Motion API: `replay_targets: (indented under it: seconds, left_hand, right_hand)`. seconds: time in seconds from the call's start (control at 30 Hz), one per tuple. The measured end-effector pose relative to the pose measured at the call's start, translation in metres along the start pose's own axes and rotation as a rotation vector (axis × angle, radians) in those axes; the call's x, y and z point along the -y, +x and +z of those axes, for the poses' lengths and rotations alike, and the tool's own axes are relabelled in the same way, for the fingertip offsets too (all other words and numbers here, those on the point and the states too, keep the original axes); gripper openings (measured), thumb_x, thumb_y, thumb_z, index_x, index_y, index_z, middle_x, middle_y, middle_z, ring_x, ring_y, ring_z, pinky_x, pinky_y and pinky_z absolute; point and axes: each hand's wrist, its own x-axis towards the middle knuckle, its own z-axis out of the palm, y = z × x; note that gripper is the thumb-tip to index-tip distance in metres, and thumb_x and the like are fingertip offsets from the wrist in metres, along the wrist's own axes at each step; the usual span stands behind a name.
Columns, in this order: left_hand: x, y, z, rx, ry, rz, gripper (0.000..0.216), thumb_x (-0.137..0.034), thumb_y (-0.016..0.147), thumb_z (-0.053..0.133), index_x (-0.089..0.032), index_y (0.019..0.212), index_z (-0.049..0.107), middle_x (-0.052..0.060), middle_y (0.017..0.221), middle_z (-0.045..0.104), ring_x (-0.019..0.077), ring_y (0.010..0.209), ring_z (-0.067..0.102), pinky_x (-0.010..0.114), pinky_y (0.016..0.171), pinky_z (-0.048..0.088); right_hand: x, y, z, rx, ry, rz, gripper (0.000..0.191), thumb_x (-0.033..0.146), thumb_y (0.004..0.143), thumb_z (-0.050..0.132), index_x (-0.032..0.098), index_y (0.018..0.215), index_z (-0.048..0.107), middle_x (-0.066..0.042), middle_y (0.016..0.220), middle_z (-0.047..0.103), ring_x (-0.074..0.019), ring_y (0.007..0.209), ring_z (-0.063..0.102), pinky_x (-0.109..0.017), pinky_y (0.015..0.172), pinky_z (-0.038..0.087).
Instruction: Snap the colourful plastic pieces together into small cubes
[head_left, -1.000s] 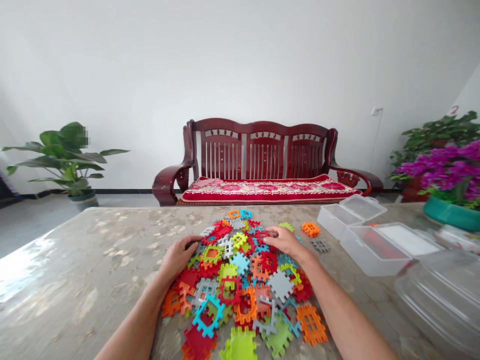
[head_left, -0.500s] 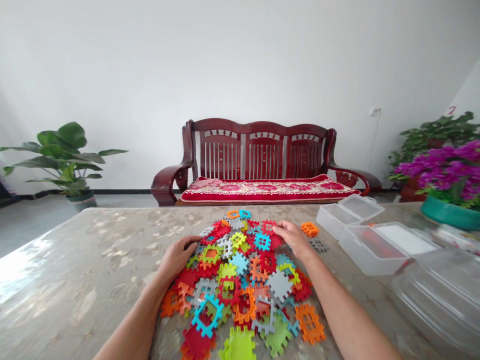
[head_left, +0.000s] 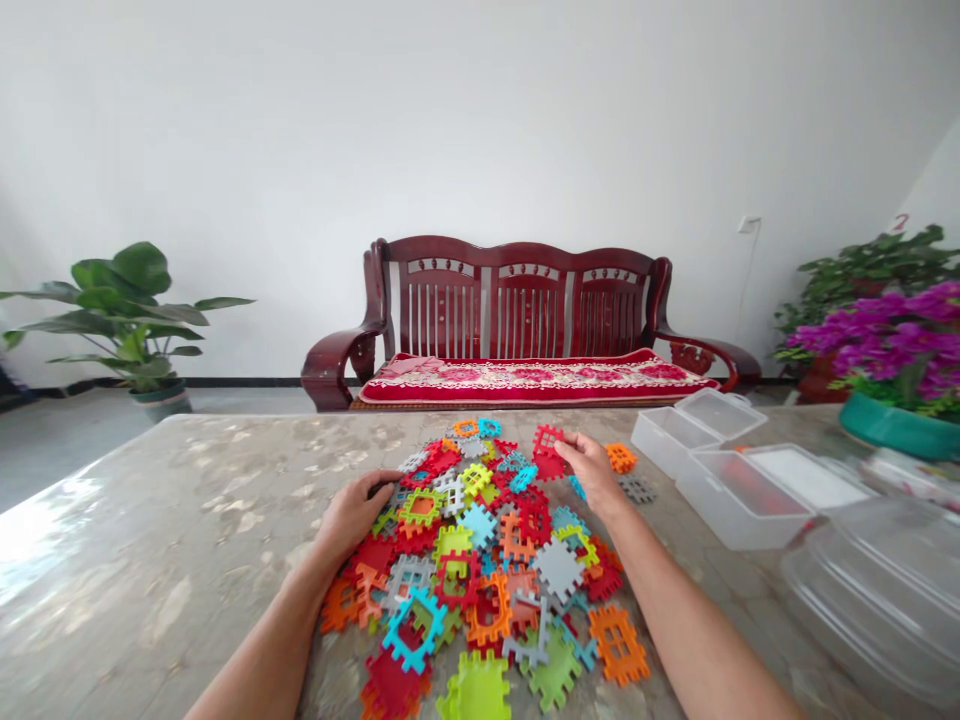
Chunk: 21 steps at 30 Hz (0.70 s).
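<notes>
Red plastic lattice piece, just right of centre, is clamped by thumb and fingers of the right hand, drawn farther upward and rightward than moments ago, apparently parted from the lower-centre heap. Left hand is rested at the heap's left edge; any grip cannot be told.

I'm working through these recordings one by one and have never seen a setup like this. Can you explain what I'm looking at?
There is no machine here, just a person's two bare hands. The single view comes from a camera worn on that person's head, looking forward and down. On the table lies a heap of colourful notched pieces. The right hand holds at least one red piece with a grid of holes. The left hand is at the heap's left edge; whether it grips anything is unclear. Clear boxes stand to the right, and a wooden bench is behind.
</notes>
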Motion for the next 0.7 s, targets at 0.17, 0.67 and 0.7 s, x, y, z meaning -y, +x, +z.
replay_targets:
  seconds: [0.17, 0.67, 0.7]
  left_hand:
    - [0.002, 0.001, 0.000, 0.005, 0.003, -0.008, 0.038, -0.040, 0.078, 0.047, -0.023, 0.104, 0.070, 0.001, 0.104, 0.073, 0.0218, 0.098, 0.064, 0.031, 0.091, 0.046]
    - [-0.002, -0.001, -0.001, -0.004, 0.002, 0.006, 0.037, -0.039, 0.078, 0.046, -0.024, 0.102, 0.071, 0.000, 0.102, 0.073, 0.0211, 0.096, 0.065, 0.030, 0.088, 0.047]
    - [-0.002, -0.001, -0.001, -0.004, 0.003, 0.003, 0.037, -0.039, 0.078, 0.046, -0.025, 0.102, 0.071, 0.000, 0.101, 0.073, 0.0212, 0.095, 0.065, 0.030, 0.088, 0.047]
  right_hand:
    - [-0.003, -0.001, -0.004, 0.047, -0.123, -0.020, 0.031, 0.040, 0.063, 0.067, 0.017, 0.085, 0.063, -0.003, 0.077, 0.071, -0.0193, 0.070, 0.065, -0.031, 0.069, 0.052]
    - [0.005, -0.009, 0.003, 0.174, -0.812, -0.357, 0.036, 0.011, 0.068, 0.055, 0.023, 0.099, 0.070, -0.004, 0.103, 0.065, -0.0181, 0.092, 0.060, -0.031, 0.086, 0.047]
    - [0.007, -0.010, 0.003, 0.237, -0.812, -0.386, 0.038, 0.007, 0.066, 0.053, 0.023, 0.094, 0.071, -0.004, 0.100, 0.065, -0.0181, 0.093, 0.060, -0.031, 0.087, 0.046]
